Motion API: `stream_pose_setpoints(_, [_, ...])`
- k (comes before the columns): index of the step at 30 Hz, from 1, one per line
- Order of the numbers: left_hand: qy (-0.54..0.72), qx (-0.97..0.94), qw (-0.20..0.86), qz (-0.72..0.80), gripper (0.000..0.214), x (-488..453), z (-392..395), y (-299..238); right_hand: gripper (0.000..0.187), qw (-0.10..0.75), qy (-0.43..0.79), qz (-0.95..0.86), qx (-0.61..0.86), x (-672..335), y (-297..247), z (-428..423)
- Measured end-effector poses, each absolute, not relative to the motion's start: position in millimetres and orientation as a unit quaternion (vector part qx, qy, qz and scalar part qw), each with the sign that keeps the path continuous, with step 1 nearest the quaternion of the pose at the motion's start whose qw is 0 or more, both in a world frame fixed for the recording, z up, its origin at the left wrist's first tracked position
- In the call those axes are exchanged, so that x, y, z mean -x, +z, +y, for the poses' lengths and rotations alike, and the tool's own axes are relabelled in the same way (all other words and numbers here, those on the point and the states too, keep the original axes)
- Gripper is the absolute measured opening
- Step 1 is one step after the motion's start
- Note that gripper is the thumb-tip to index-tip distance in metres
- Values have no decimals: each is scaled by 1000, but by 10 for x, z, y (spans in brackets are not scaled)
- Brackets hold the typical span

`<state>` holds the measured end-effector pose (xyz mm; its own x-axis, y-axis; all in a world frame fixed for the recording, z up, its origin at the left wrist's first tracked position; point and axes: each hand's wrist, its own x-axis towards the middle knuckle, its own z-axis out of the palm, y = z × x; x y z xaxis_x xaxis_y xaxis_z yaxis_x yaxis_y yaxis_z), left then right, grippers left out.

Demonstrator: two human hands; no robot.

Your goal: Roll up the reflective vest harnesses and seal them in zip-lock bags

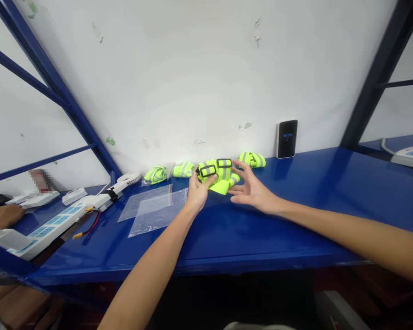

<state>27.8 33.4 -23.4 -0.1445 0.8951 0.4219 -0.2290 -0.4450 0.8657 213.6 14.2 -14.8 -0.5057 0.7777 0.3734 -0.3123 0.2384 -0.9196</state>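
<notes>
1. Left hand (198,191) has it: fingers closed around the near-left side of a yellow reflective bundle (223,187) with two black-framed buckles, up above the blue table (278,233).
2. Right hand (250,187) is spread wide at the bundle's other side, fingertips right by it; whether they touch, I can't tell.
3. Behind, along the wall (192,82), two yellow rolls (183,169) sit to the left, another roll (256,159) to the right.
4. Clear plastic bags (154,215) overlap flat, left of the left hand.
</notes>
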Motion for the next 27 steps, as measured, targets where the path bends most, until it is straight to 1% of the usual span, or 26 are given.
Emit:
stream_pose_setpoints(2, [686, -504, 414, 322, 52, -286, 322, -223, 76, 464, 548, -668, 196, -2142, -171, 173])
stream_pose_setpoints(4, [684, -502, 422, 320, 51, -301, 306, -218, 56, 460, 505, -689, 241, -2164, -180, 225])
stream_pose_setpoints(6, [672, -499, 438, 327, 53, -318, 286, -208, 43, 447, 439, -726, 284, -2206, -169, 279])
stream_pose_setpoints(8, [655, -498, 457, 336, 55, -336, 260, -188, 33, 459, 336, -767, 297, -2258, -149, 319])
stream_pose_setpoints(10, [637, -501, 477, 341, 55, -355, 229, -162, 23, 489, 214, -799, 277, -2303, -133, 340])
stream_pose_setpoints(12, [616, -503, 496, 350, 53, -372, 197, -145, 15, 496, 123, -823, 249, -2331, -130, 346])
stream_pose_setpoints(14, [594, -503, 512, 364, 51, -382, 169, -143, 12, 489, 73, -837, 233, -2335, -140, 343])
stream_pose_setpoints(17, [561, -504, 539, 376, 48, -385, 139, -165, 11, 493, 54, -837, 232, -2306, -166, 335])
stream_pose_setpoints(21, [535, -504, 572, 365, 53, -400, 101, -190, 12, 498, 107, -828, 233, -2254, -179, 326])
stream_pose_setpoints(27, [528, -492, 585, 369, 53, -485, 14, -200, 21, 518, 142, -790, 296, -2212, -151, 306])
